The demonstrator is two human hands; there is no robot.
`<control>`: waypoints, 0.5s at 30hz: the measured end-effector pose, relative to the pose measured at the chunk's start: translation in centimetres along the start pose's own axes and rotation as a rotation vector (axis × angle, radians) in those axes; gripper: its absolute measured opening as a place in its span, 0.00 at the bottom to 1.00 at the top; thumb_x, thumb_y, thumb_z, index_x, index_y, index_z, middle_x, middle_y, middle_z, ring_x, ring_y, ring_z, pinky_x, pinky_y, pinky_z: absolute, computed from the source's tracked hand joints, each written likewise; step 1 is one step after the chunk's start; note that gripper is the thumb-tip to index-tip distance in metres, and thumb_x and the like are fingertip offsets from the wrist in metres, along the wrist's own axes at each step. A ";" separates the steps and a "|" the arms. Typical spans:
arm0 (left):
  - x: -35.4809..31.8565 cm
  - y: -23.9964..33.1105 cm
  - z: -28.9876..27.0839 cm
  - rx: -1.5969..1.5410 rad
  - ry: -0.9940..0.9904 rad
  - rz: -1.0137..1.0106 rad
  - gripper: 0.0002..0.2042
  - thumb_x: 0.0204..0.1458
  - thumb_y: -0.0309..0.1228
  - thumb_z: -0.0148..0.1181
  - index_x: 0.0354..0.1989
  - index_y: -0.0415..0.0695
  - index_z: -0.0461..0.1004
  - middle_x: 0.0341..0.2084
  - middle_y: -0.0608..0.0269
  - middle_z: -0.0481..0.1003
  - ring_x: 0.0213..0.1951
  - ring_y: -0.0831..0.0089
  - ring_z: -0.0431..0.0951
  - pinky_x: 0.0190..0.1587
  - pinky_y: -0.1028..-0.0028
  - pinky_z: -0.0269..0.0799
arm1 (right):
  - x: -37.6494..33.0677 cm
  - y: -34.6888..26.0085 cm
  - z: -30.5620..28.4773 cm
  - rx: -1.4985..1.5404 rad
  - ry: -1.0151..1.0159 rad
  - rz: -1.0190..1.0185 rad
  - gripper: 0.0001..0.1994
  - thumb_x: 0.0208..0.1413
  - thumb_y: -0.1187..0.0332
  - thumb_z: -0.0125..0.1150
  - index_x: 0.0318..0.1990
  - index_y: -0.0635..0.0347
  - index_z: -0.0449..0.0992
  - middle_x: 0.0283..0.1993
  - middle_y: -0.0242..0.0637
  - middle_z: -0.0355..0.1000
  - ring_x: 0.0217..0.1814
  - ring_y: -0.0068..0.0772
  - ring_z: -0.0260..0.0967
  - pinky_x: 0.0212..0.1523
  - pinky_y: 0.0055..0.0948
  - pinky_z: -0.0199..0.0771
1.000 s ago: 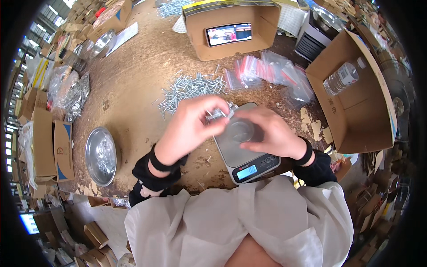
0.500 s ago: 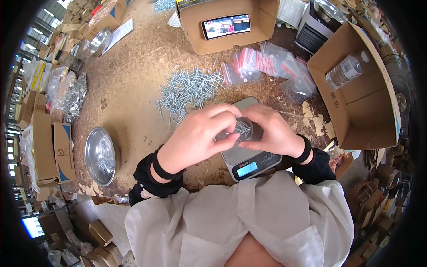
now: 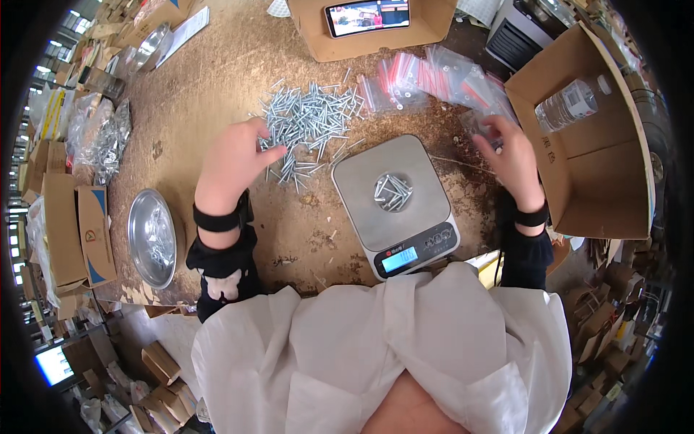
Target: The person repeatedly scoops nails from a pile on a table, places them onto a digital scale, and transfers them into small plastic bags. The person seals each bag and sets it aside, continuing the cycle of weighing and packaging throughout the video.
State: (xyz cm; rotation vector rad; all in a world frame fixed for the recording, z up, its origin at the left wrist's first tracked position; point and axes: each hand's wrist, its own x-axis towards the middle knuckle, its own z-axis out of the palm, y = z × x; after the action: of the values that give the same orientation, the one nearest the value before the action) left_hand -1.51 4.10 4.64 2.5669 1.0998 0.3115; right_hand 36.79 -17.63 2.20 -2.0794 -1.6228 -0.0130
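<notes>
The worktop [image 3: 206,94] is brown and scuffed, its surface flaked to pale patches in places. Beyond the worktop's far left corner, bright panes [image 3: 71,21] show against a dark framework. Off the worktop's near left corner lies pale grey floor [image 3: 168,331] with cartons [image 3: 160,362] on it; farther left glows a screen [image 3: 54,366]. Right of the worktop, boxes [image 3: 596,318] crowd together in dimmer light.

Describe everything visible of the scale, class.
The scale is a flat, rounded-cornered slab with a grey, metallic-looking plate. Its dark near-edge panel has a lit blue display and buttons. It lies face up on the brown table, slightly turned. A small round container of silvery fasteners stands on the plate. The left hand and right hand are clear of it.
</notes>
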 end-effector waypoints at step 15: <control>1.6 -0.1 4.0 0.171 -0.012 -0.060 0.11 0.46 0.30 0.68 0.32 0.41 0.72 0.23 0.50 0.75 0.30 0.50 0.77 0.34 0.59 0.71 | 0.6 6.3 1.5 0.223 -0.296 0.209 0.10 0.54 0.69 0.67 0.30 0.63 0.72 0.19 0.35 0.65 0.21 0.26 0.59 0.24 0.32 0.57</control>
State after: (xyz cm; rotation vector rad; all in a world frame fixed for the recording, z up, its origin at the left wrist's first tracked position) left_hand 0.78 4.47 0.99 2.6726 1.2459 0.1954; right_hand 42.30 -17.58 -1.32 -2.1367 -1.4781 0.5442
